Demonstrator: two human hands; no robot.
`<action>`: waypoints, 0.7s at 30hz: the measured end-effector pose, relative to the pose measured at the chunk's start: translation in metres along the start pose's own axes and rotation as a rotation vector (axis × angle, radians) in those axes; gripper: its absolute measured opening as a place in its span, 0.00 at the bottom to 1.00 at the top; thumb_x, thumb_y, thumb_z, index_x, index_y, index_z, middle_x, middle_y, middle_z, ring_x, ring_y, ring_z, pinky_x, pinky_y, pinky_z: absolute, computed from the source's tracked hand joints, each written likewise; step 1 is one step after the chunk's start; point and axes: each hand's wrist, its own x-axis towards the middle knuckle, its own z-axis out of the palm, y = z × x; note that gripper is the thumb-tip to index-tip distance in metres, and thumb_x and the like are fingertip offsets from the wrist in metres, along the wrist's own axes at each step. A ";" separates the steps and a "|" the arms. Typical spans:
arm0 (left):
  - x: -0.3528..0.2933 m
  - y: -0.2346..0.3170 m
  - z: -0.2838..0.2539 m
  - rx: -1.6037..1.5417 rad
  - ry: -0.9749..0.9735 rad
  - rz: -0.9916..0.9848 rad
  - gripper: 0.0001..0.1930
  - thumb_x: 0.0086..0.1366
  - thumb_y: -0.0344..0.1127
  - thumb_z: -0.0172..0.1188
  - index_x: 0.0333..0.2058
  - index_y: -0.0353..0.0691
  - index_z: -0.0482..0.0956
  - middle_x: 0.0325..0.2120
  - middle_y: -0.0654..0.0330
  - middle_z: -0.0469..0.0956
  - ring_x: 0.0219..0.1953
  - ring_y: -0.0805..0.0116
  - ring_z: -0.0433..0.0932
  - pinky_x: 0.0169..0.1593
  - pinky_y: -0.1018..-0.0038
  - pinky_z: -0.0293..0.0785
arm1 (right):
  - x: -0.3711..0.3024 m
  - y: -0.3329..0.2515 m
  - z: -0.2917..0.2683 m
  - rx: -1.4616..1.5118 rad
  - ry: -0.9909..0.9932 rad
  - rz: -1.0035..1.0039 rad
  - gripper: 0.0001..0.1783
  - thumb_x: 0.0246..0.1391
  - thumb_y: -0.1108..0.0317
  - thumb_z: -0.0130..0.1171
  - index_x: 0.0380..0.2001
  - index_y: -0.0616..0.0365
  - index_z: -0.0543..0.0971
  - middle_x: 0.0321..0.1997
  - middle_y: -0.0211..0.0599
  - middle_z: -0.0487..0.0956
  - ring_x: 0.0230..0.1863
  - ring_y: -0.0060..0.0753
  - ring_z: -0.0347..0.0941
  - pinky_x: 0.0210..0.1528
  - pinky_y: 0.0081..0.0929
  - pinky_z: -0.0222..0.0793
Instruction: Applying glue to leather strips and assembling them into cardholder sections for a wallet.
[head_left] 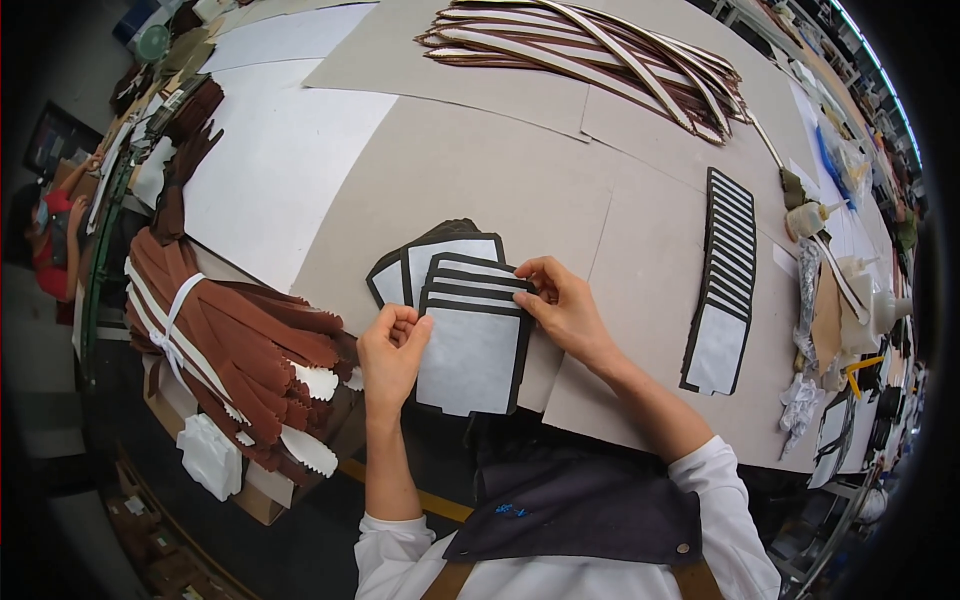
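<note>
Several flat black pieces with pale grey-white panels (468, 355) lie fanned in overlapping steps at the table's front edge, the nearest one jutting past it. My left hand (393, 352) pinches their left side between thumb and fingers. On the right side, my right hand (560, 308) grips the upper pieces of the same fan by the edge. Just behind, a stack of similar black-bordered pieces (455, 248) lies partly covered by the fan. Farther right, a long row of the same kind of pieces (718, 345) is laid out in overlapping steps.
Brown strips tied with a white band (205, 340) stand in a box at the left edge. Brown and white strips (580, 50) are heaped at the far side. Bottles (805, 220), plastic wrap and tools crowd the right edge. A person in red (55, 235) is at far left.
</note>
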 end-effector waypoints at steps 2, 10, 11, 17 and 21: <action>0.000 -0.001 0.000 0.011 0.000 0.008 0.08 0.57 0.30 0.66 0.27 0.33 0.75 0.18 0.71 0.71 0.21 0.84 0.63 0.27 0.84 0.63 | 0.001 0.000 0.000 0.001 0.014 -0.011 0.11 0.54 0.76 0.61 0.41 0.61 0.74 0.28 0.22 0.66 0.26 0.12 0.60 0.29 0.14 0.62; -0.001 -0.001 0.001 -0.014 0.014 -0.008 0.07 0.57 0.29 0.65 0.28 0.34 0.76 0.18 0.71 0.70 0.22 0.85 0.63 0.27 0.85 0.62 | 0.015 -0.004 -0.003 -0.275 0.058 -0.174 0.10 0.51 0.73 0.63 0.38 0.61 0.77 0.32 0.32 0.73 0.29 0.23 0.67 0.33 0.23 0.67; -0.001 -0.002 0.002 -0.025 0.017 -0.003 0.07 0.57 0.29 0.65 0.28 0.33 0.76 0.19 0.71 0.70 0.22 0.85 0.63 0.27 0.85 0.62 | 0.020 -0.004 -0.002 -0.275 0.057 -0.174 0.10 0.51 0.73 0.63 0.38 0.61 0.77 0.32 0.32 0.73 0.29 0.23 0.67 0.33 0.23 0.67; -0.003 0.000 0.005 -0.033 0.054 0.002 0.07 0.58 0.29 0.65 0.28 0.33 0.76 0.19 0.71 0.71 0.22 0.84 0.64 0.27 0.84 0.64 | 0.038 -0.008 0.006 -0.366 0.021 -0.292 0.07 0.51 0.71 0.62 0.34 0.59 0.79 0.33 0.34 0.74 0.36 0.32 0.69 0.40 0.29 0.68; -0.004 0.001 0.006 -0.028 0.058 0.014 0.07 0.58 0.29 0.65 0.28 0.32 0.76 0.19 0.70 0.72 0.22 0.84 0.64 0.27 0.83 0.64 | 0.039 -0.002 0.010 -0.341 0.064 -0.323 0.05 0.50 0.73 0.62 0.32 0.60 0.78 0.33 0.34 0.74 0.37 0.33 0.68 0.40 0.29 0.68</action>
